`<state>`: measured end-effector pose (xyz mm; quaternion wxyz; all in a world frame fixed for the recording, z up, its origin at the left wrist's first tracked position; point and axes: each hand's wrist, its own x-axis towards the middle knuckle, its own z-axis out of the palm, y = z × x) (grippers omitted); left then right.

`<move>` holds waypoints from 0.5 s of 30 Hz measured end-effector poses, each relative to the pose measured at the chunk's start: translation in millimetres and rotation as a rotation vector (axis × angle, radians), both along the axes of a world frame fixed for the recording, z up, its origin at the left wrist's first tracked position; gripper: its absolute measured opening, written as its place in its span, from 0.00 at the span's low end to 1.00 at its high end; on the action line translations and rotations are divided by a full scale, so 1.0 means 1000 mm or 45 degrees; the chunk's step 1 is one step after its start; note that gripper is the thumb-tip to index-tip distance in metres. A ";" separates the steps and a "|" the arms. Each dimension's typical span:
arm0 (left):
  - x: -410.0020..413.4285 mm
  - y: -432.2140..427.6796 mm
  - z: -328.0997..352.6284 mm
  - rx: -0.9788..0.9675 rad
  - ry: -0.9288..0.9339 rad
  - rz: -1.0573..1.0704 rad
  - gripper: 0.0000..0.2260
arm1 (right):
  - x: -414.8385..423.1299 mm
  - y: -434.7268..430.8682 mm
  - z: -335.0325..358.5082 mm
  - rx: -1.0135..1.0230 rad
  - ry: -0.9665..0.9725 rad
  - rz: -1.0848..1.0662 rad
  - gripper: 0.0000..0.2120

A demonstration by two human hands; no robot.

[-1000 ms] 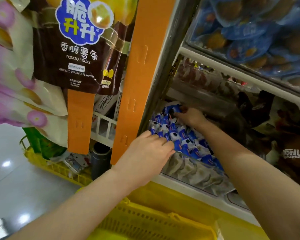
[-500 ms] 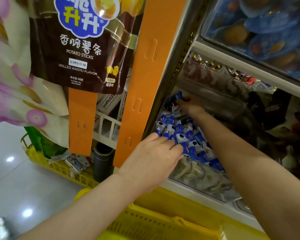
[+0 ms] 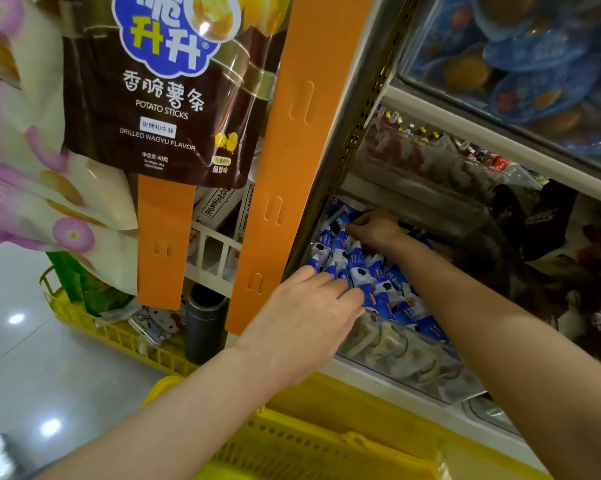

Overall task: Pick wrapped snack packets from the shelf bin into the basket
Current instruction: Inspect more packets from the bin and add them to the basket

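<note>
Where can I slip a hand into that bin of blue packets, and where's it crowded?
Free: the open stretch of blue packets between the left hand and the right hand, under the shelf above. The yellow basket below shows bare rim. Crowded: the left side of the bin, against the orange strip.

Left hand (image 3: 306,323), right hand (image 3: 375,228) outstretched
</note>
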<state>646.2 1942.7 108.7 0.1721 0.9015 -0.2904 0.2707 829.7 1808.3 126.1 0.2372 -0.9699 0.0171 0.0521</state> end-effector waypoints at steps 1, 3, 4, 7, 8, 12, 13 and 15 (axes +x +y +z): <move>0.000 0.000 0.000 0.008 0.000 0.001 0.10 | 0.001 0.000 -0.002 -0.012 -0.011 -0.010 0.23; 0.001 0.000 -0.001 0.016 -0.003 0.007 0.10 | 0.001 0.001 -0.003 0.013 -0.064 0.001 0.18; 0.001 0.000 -0.001 0.014 -0.006 0.011 0.10 | 0.000 0.003 -0.003 0.032 -0.099 0.009 0.15; 0.001 -0.002 -0.001 0.006 -0.011 0.015 0.10 | 0.000 0.005 -0.004 0.062 -0.141 0.006 0.13; 0.001 -0.002 -0.001 0.004 -0.012 0.016 0.10 | -0.001 0.004 -0.003 0.068 -0.127 0.017 0.14; 0.001 -0.001 -0.003 -0.010 0.003 0.010 0.10 | -0.005 -0.009 0.006 0.243 -0.014 0.092 0.16; 0.001 -0.001 -0.003 -0.010 0.006 0.007 0.10 | -0.004 -0.015 0.009 0.292 -0.038 0.107 0.16; 0.001 -0.001 -0.004 -0.008 0.012 0.007 0.11 | -0.005 -0.028 0.015 0.258 -0.195 0.099 0.15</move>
